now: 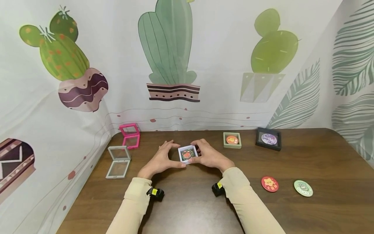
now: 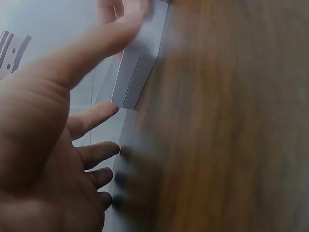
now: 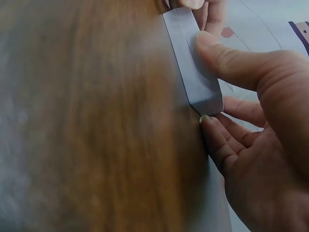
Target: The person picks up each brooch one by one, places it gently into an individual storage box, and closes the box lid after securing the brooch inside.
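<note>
A small white square display case (image 1: 180, 155) lies flat on the table between the two hands. Through its window shows a round dark green badge (image 1: 187, 154) with a red figure. My left hand (image 1: 161, 160) holds the case's left side, thumb at the near corner and index finger at the far one; its other fingers spread loosely behind. From the right, my right hand (image 1: 211, 156) grips the case, its thumb (image 3: 231, 60) over the near edge and fingers around the far side. In the left wrist view, a seam runs along the side of the case (image 2: 137, 67).
At the left stand an open pink case (image 1: 130, 136) and an open grey case (image 1: 118, 169). Back right are a green case (image 1: 232, 146) with an orange badge and a black case (image 1: 279, 143) with a purple one. A red badge (image 1: 269, 184) and a pale green badge (image 1: 303, 188) lie right.
</note>
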The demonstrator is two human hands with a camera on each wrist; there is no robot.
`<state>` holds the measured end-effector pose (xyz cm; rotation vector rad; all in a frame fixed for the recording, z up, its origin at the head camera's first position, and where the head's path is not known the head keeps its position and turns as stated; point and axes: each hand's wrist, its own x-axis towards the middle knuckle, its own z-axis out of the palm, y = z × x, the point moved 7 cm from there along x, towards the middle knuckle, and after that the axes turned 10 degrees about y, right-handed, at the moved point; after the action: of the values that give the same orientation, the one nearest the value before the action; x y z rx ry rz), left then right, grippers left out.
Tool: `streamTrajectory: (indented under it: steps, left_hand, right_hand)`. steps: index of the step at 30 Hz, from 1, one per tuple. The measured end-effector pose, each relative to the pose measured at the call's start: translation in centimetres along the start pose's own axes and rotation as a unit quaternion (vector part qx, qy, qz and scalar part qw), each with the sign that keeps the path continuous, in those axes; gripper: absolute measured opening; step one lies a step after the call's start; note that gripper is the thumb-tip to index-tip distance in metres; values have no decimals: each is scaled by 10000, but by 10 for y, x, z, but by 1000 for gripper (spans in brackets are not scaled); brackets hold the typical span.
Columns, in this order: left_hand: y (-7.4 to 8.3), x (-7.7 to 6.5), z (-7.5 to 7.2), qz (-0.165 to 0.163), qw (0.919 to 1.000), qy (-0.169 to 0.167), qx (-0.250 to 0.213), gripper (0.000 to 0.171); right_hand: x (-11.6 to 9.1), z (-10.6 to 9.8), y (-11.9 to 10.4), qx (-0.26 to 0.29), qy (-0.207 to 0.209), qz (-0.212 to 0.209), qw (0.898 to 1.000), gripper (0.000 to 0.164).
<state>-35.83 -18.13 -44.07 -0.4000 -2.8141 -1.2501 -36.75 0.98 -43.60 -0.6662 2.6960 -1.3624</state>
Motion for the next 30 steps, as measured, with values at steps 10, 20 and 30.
streamTrajectory:
  steps: [10, 20, 30]
  left_hand:
    - [-3, -8, -20, 190, 9989, 375, 186, 89]
    - [-3, -19, -51, 324, 9953, 864, 283, 87]
    - [-2, -31, -94, 264, 9875, 1439, 581, 84]
  right_hand:
    - [5, -4, 4, -84, 86, 83, 9999, 72]
    - [13, -13, 4, -529, 45, 105, 9985, 71]
    - [20, -21, 8, -901, 9, 97, 9959, 72]
